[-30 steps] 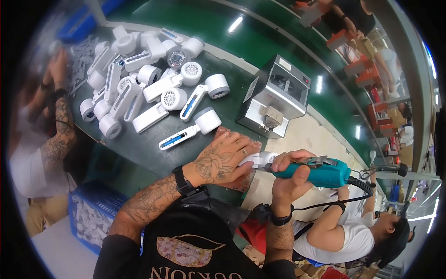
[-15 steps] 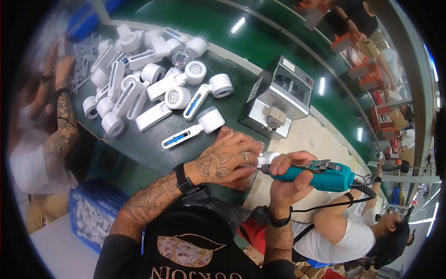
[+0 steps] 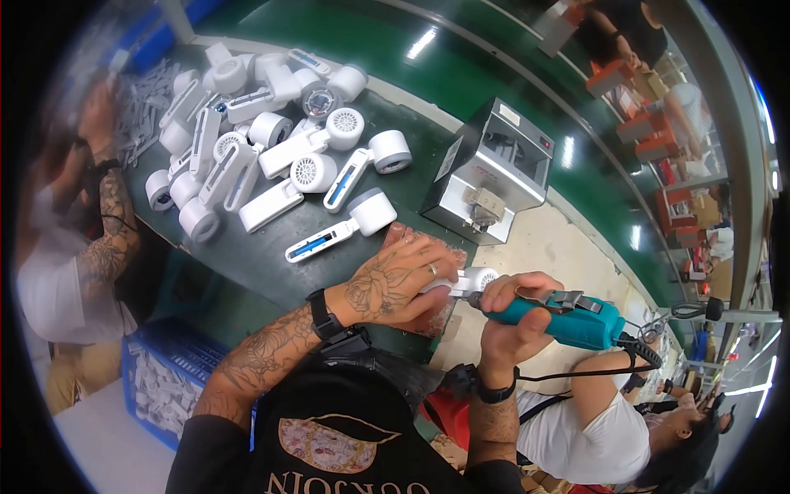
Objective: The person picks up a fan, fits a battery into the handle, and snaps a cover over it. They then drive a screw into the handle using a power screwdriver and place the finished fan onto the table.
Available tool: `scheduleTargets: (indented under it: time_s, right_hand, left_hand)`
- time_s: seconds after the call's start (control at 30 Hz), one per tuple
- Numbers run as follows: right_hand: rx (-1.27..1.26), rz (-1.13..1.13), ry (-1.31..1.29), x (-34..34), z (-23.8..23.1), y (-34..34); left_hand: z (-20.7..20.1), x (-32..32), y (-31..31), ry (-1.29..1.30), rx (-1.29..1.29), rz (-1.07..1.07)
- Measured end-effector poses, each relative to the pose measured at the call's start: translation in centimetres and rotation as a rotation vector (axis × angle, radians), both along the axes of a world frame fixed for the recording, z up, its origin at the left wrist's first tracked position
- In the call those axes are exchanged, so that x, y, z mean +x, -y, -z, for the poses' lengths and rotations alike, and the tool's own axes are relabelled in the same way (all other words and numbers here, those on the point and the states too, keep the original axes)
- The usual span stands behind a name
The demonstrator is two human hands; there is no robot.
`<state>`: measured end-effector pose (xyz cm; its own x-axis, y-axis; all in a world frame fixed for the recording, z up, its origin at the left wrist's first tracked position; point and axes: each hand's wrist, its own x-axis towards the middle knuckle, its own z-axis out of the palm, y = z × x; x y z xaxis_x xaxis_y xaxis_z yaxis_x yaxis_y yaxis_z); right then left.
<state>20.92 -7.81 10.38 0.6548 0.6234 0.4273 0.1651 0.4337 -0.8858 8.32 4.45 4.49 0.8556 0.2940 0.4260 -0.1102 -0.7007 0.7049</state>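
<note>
My left hand (image 3: 403, 281) is closed round a white handheld fan (image 3: 480, 278) and holds it down on a reddish-brown pad at the table edge. Much of the fan's handle is hidden under my fingers; its slotted round head shows to the right. In my right hand (image 3: 512, 317) lies a teal electric screwdriver (image 3: 580, 321), held sideways with its tip pointing left against the fan. Whether a screw sits under the tip cannot be made out. Just beyond my left hand lies a fan (image 3: 374, 212) with its handle open and a blue battery inside.
Several white fans (image 3: 284, 152) are heaped on the green table (image 3: 271, 267). A metal box-shaped machine (image 3: 494, 173) stands at the far right. A blue crate (image 3: 177, 350) of white parts is at lower left. Co-workers sit on both sides, and a black cable (image 3: 576, 375) trails from the screwdriver.
The screwdriver and my right hand have shifted slightly right and down, showing more of the fan's head. The co-worker's arm at left has moved, and the person at right has leaned lower.
</note>
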Motion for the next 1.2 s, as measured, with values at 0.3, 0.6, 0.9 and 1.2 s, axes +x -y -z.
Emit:
scheduleTargets:
  time_s: [0.3,0.6,0.9,1.2]
  right_hand:
    - [-0.033,0.067,0.0,0.9,0.9,-0.2]
    - [-0.047,0.002,-0.081,1.4,2.1,0.3]
    - [-0.055,-0.006,-0.134,1.2,5.0,0.4]
    - [0.031,-0.016,-0.146,-2.6,-1.1,3.6]
  left_hand:
    - [0.3,0.3,0.2,-0.049,0.041,-0.022]
    - [-0.2,0.8,0.2,-0.066,0.027,0.021]
    - [-1.6,1.0,0.6,-0.054,0.05,0.007]
    - [-1.6,-5.4,0.4,-0.02,0.181,-0.023]
